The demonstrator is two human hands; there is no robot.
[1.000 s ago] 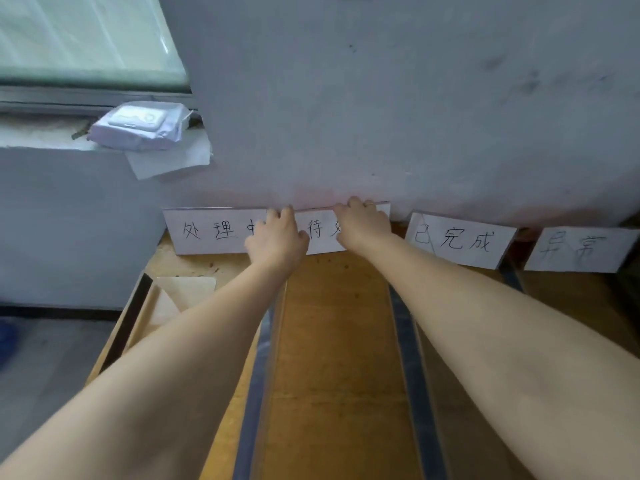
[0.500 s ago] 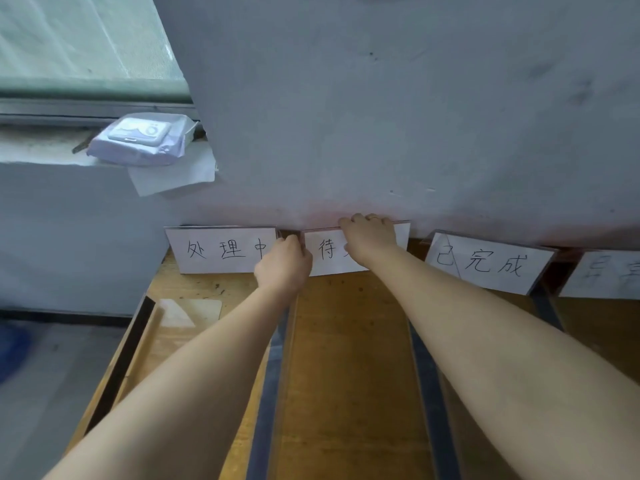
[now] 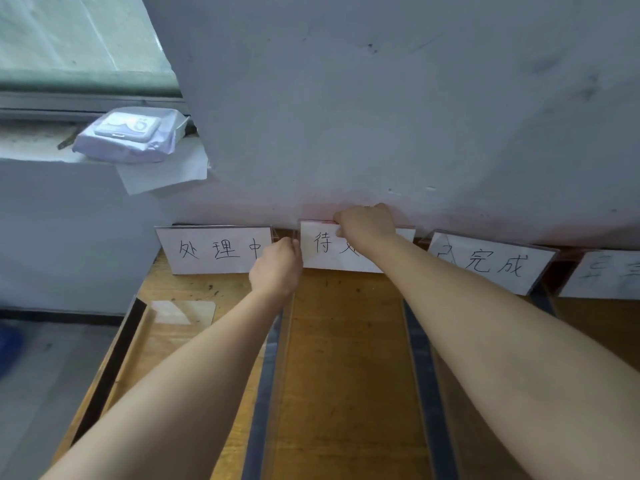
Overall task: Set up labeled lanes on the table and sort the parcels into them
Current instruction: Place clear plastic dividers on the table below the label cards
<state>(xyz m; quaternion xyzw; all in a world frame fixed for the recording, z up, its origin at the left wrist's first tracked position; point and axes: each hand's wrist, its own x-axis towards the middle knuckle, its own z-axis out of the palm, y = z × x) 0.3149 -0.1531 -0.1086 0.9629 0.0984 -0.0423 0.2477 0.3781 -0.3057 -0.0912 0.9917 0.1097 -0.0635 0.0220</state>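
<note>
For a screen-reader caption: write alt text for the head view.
Both hands grip the second label card standing against the wall: left hand at its left edge, right hand over its top. Other label cards stand either side; dark strips divide the table into lanes.

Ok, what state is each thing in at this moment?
first sign, upright, untouched.
second sign, upright, held by both hands.
third sign, upright, slanted.
fourth sign, cut off by frame.
left hand, pinches second sign's left edge.
right hand, grips its top edge.
wipes pack, lid closed.
</note>
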